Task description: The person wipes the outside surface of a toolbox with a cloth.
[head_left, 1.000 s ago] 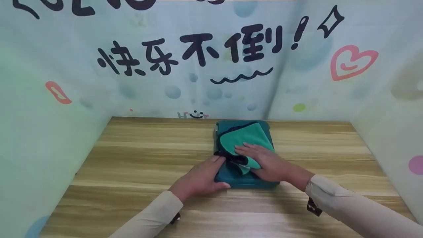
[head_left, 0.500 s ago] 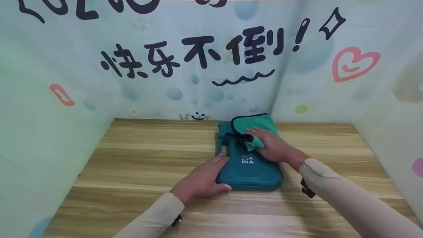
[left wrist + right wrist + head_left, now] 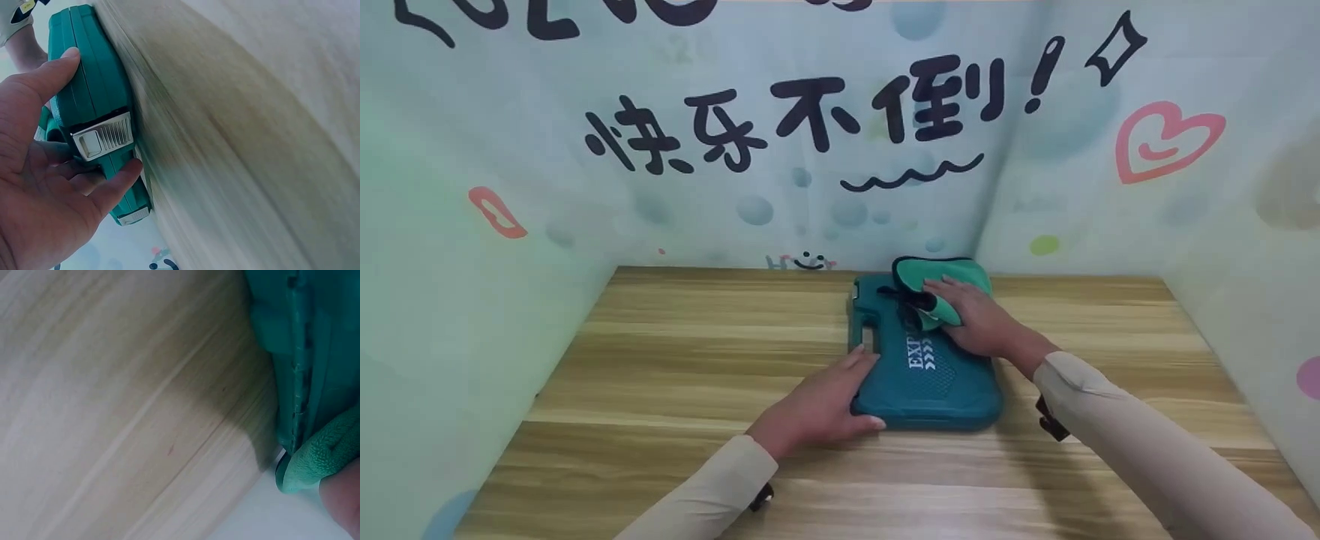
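A teal plastic tool case [image 3: 945, 397] with white lettering lies flat on the wooden table. My left hand [image 3: 817, 401] holds its near left corner, thumb at the near edge and fingers along the side by the handle opening. In the left wrist view, fingers of this hand [image 3: 50, 180] lie around a silver latch [image 3: 104, 136]. My right hand [image 3: 979, 319] holds a bunched green cloth [image 3: 941, 271] with dark edging on the case's far end; the thumb is hidden. In the right wrist view, the cloth [image 3: 320, 455] overhangs the hinged edge.
The wooden table [image 3: 675, 360] extends to both sides of the case. A printed backdrop [image 3: 810, 217] stands right behind the table's far edge, with side walls left and right. A second silver latch [image 3: 134, 216] sits farther along the case.
My right hand has slid the cloth away from me to the case's far end, uncovering the lettering and handle opening. The left hand stays at the near left corner.
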The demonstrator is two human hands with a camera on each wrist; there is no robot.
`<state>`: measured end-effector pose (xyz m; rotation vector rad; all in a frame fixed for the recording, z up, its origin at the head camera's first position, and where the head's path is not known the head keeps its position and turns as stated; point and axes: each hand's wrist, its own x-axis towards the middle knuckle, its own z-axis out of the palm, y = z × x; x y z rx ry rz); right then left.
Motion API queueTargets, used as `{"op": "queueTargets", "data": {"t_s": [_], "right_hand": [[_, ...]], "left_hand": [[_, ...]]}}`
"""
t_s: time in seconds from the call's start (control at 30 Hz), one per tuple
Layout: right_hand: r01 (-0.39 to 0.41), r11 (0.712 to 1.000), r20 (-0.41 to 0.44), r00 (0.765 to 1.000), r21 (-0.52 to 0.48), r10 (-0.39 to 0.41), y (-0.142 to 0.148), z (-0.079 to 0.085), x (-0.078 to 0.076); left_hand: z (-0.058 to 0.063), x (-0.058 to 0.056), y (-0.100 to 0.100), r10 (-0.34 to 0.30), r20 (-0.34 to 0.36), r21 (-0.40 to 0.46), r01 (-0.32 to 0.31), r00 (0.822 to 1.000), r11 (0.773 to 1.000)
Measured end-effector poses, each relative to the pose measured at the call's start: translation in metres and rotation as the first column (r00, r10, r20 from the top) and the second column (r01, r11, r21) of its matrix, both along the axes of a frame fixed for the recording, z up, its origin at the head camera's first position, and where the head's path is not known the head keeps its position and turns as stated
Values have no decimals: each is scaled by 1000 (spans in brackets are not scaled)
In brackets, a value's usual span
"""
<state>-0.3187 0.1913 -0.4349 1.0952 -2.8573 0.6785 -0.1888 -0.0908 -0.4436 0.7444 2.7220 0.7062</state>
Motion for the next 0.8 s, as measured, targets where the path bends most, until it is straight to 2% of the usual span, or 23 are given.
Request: {"op": "queueTargets", "data": {"t_s": [0.47,0.8], "right_hand": [[-12,999,-14,1000,39,13,-1,-3,2],[7,1000,-81,997,29,-4,-1,-8,22]], "left_hand": [[1,1,2,39,36,-26,-38,999,999],[0,0,1,22,6,-28,-22,1000,999]]}}
